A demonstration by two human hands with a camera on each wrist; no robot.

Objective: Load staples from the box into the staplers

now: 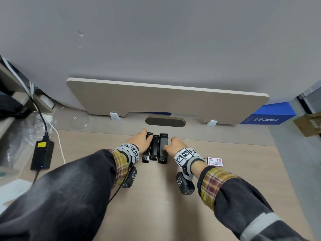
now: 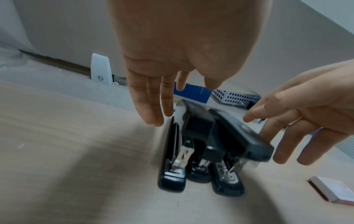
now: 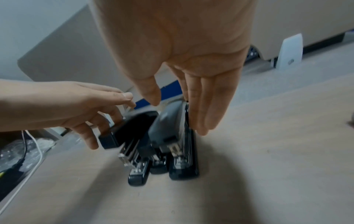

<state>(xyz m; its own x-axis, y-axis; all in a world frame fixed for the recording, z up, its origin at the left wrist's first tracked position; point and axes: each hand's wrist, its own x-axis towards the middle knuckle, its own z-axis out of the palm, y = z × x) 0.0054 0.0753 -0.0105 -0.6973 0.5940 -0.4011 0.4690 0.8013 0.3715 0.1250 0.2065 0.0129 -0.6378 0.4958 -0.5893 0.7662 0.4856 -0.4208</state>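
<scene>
Three black staplers lie side by side on the desk: the left stapler (image 1: 147, 151) (image 2: 171, 153) (image 3: 132, 141), the middle stapler (image 1: 154, 148) (image 2: 199, 136) and the right stapler (image 1: 163, 148) (image 2: 241, 134) (image 3: 178, 136). My left hand (image 1: 144, 139) (image 2: 168, 104) rests straight fingers along the left stapler's outer side, thumb over its top. My right hand (image 1: 171, 144) (image 3: 180, 115) lays straight fingers against the right stapler's outer side, thumb on its top. The small white and red staple box (image 1: 215, 161) (image 2: 333, 191) lies flat on the desk right of my right wrist.
A beige divider panel (image 1: 165, 100) stands behind the staplers, with a cable slot (image 1: 165, 121) in the desk before it. At the left are a black power adapter (image 1: 42, 154), cables and plastic wrap. A blue box (image 1: 271, 115) sits at the far right.
</scene>
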